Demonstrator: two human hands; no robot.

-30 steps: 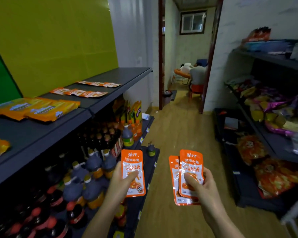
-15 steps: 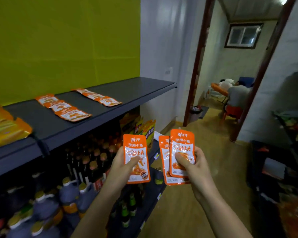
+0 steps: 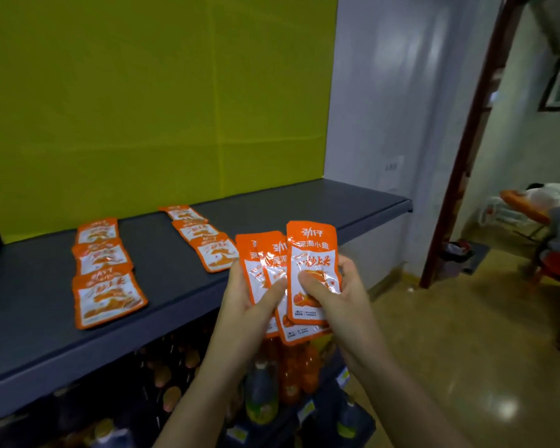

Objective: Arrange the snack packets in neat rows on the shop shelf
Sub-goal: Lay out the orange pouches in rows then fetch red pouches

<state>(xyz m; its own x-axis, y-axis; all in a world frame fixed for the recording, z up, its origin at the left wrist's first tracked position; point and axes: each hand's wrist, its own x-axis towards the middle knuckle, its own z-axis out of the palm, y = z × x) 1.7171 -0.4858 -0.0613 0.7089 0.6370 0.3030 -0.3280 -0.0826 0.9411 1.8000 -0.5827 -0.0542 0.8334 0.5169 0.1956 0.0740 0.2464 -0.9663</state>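
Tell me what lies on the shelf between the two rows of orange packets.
Nothing: the head view shows only bare shelf between the left row and the right row.

Small shop — stocked shelf (image 3: 181, 287), bottles (image 3: 262, 396) below.

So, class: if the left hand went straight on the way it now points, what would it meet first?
Likely the nearest packet of the right-hand row on the shelf, just beyond the left hand and its held packets. Depth is unclear, so that is a judgement.
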